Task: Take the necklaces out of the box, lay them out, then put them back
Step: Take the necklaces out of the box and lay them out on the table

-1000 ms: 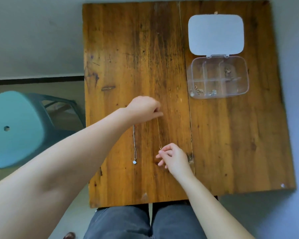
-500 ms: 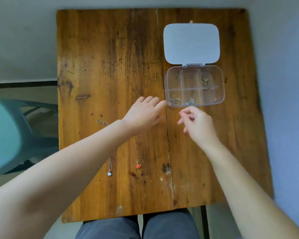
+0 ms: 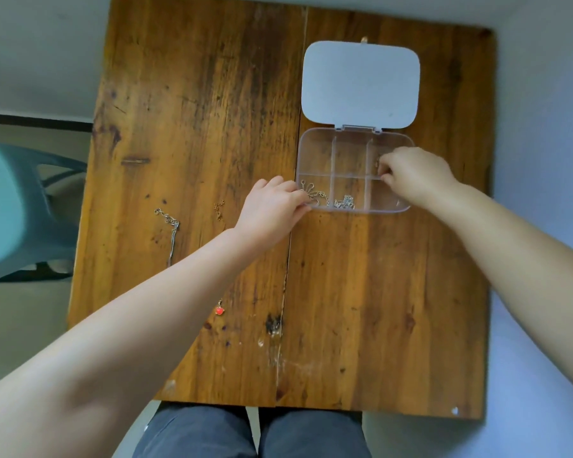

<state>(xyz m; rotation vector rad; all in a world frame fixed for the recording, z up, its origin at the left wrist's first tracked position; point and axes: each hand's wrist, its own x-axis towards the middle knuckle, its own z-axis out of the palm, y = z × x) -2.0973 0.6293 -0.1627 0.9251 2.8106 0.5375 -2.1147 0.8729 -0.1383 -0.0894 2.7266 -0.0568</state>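
Both hands have moved up to the box [image 3: 354, 173]: left hand [image 3: 271, 209] is bracing its corner, right hand [image 3: 410, 175] pinching inside, hold unclear. Two necklaces [image 3: 172, 236] are lying on the counter [image 3: 361, 292]. We're lifting slowly, avoiding tangles.

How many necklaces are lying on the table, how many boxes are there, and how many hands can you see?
Necklaces laid out on the table: 2, a silver one and a gold one with a red pendant
Boxes: 1, the clear box with its lid open
Hands: 2, left hand and right hand
Total: 5
More chains lie tangled in the box; too jumbled to count.
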